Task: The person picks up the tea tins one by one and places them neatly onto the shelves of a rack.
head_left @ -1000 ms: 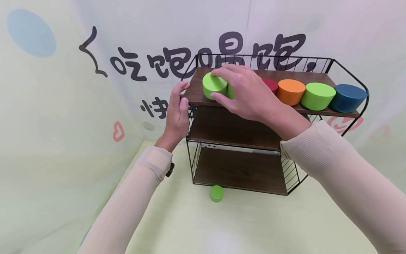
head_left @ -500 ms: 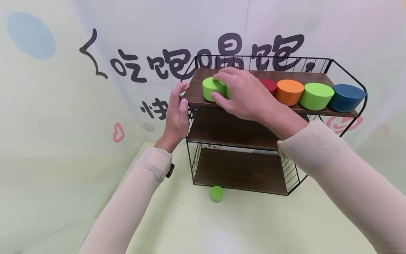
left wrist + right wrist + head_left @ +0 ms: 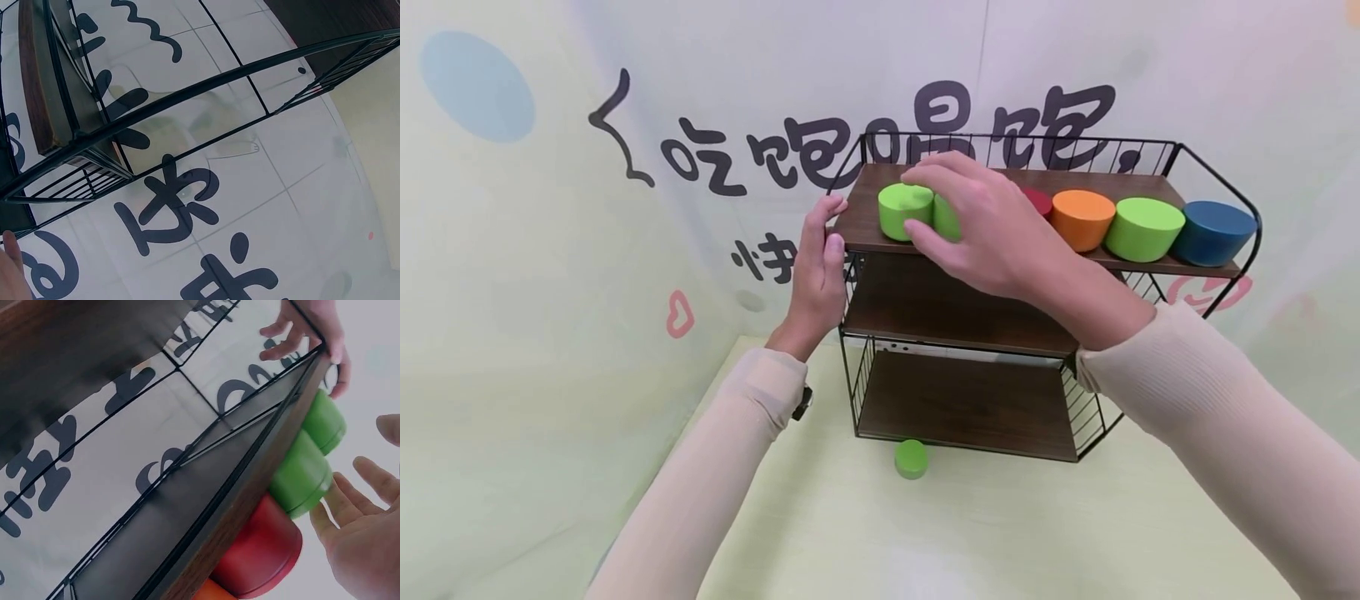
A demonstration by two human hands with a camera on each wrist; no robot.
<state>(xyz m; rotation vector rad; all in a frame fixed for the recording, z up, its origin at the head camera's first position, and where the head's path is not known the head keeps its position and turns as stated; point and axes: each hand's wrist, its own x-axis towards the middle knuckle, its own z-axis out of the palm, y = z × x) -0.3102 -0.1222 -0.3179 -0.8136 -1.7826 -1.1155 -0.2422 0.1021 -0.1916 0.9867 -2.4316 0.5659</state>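
A light-green round tapered block [image 3: 905,212] sits at the left of the brown top shelf board [image 3: 868,229], with a second green block [image 3: 302,476] beside it. My right hand [image 3: 992,225] hovers over these blocks. In the right wrist view its fingers [image 3: 375,481] are spread, the thumb apart from the blocks, and fingertips close to the second green one; contact I cannot tell. My left hand [image 3: 818,279] rests against the rack's left end, thumb and forefinger at the board's corner. A red block [image 3: 259,550] is partly hidden by my right hand in the head view.
An orange block [image 3: 1082,221], a wider green block [image 3: 1145,229] and a blue block [image 3: 1213,233] continue the row rightward. Below lie the middle shelf [image 3: 955,304] and bottom shelf [image 3: 970,404] of the black wire rack. A small green block [image 3: 912,459] stands in front on the pale surface.
The leftmost green block, slightly tilted a second ago, now stands flat. My right hand's thumb and fingers have come away from it and shifted slightly right. The left hand keeps its place.
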